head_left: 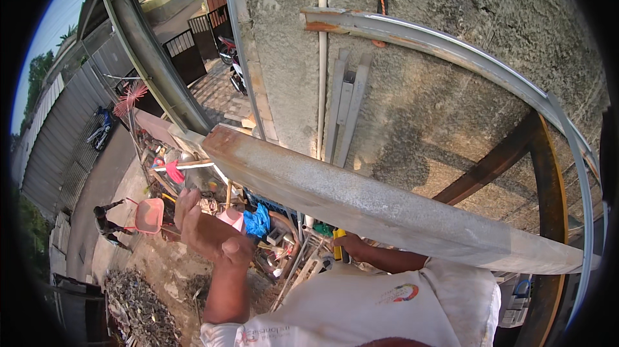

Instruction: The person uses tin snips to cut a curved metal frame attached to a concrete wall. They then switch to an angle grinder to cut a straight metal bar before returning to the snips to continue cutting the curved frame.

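Note:
A long grey steel beam (367,186) with rusty patches at its left end runs across in front of me, sloping down to the right. My left hand (213,228) is raised below the left end of the beam, apart from it, with the fingers stretched out and nothing in them. Under the middle of the beam, close to my body, my right hand (351,242) is closed around a yellow-and-black hand tool (338,244). Its exact kind cannot be made out.
A grey metal channel (451,44) crosses the rough wall (419,115). Brown steel framing (548,186) stands at right. Far below lie a blue plastic bag (256,220), mixed scrap and a debris heap (138,305). Another person (106,224) is beside a red wheelbarrow (149,216).

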Motion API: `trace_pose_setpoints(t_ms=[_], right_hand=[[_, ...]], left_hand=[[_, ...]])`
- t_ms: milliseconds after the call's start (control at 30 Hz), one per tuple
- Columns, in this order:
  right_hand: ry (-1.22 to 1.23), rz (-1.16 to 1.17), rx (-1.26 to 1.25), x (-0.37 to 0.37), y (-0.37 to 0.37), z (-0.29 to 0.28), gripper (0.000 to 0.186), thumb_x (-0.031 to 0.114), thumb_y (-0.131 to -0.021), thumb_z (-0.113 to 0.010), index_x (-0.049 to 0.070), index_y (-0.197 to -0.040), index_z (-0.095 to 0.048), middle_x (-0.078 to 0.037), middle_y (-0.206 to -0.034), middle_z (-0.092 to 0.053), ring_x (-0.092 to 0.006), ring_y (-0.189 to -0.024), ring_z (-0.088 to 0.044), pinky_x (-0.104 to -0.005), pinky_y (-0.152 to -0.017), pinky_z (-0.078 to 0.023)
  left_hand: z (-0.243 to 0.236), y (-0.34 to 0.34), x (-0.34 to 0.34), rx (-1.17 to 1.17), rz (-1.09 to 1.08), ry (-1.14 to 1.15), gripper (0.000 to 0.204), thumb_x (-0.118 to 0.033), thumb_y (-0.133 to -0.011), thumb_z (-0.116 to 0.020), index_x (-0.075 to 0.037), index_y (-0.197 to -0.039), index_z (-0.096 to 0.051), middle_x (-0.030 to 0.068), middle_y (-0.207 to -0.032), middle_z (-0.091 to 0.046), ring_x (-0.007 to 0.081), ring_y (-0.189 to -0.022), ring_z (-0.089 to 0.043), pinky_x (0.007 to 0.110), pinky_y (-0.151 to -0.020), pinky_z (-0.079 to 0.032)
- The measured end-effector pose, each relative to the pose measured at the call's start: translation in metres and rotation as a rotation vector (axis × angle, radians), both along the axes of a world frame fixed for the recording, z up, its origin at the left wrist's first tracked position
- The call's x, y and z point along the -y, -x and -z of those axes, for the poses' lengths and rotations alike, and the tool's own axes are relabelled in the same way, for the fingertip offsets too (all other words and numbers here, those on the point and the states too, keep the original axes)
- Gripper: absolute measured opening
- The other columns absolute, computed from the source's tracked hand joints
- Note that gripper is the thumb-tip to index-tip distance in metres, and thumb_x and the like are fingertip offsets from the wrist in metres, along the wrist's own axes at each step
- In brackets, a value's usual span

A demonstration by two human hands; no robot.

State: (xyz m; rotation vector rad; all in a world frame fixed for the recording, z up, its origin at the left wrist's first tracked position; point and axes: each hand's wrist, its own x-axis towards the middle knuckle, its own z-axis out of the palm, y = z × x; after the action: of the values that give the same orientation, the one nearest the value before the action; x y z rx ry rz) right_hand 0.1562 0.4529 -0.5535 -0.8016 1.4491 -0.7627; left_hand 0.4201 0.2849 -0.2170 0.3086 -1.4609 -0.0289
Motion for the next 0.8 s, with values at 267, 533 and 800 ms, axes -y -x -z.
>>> trace_pose_setpoints(t_ms=[267,533,800], right_hand=[[0.008,-0.005,-0.257,0.032,0.021,-0.006,0.058,0.004,-0.077,-0.068,0.007,-0.13,-0.045,-0.008,-0.103,-0.061,-0.018,-0.089,-0.059,-0.0341,-0.08,-0.05],[-0.006,-0.012,-0.369,0.063,0.024,-0.002,0.057,0.004,-0.076,-0.067,0.007,-0.129,-0.045,-0.007,-0.102,-0.06,-0.0176,-0.088,-0.058,-0.0336,-0.079,-0.049],[0.002,0.039,-0.427,0.052,0.019,-0.005,0.056,0.003,-0.076,-0.067,0.006,-0.128,-0.046,-0.007,-0.102,-0.06,-0.0171,-0.087,-0.058,-0.0332,-0.079,-0.049]], left_hand=[[-0.102,0.045,-0.016,0.523,-0.031,0.153,0.075,-0.071,-0.09,-0.05,-0.004,-0.12,-0.064,0.0161,-0.118,-0.067,0.036,-0.117,-0.059,0.051,-0.108,-0.036],[-0.102,0.054,-0.009,0.553,0.037,0.192,0.077,-0.075,-0.088,-0.048,-0.003,-0.101,-0.071,0.0116,-0.09,-0.07,0.0305,-0.083,-0.066,0.042,-0.084,-0.043],[-0.102,0.054,-0.003,0.529,0.058,0.237,0.072,-0.072,-0.088,-0.051,-0.003,-0.101,-0.071,0.0109,-0.092,-0.069,0.0287,-0.084,-0.065,0.039,-0.081,-0.042]])
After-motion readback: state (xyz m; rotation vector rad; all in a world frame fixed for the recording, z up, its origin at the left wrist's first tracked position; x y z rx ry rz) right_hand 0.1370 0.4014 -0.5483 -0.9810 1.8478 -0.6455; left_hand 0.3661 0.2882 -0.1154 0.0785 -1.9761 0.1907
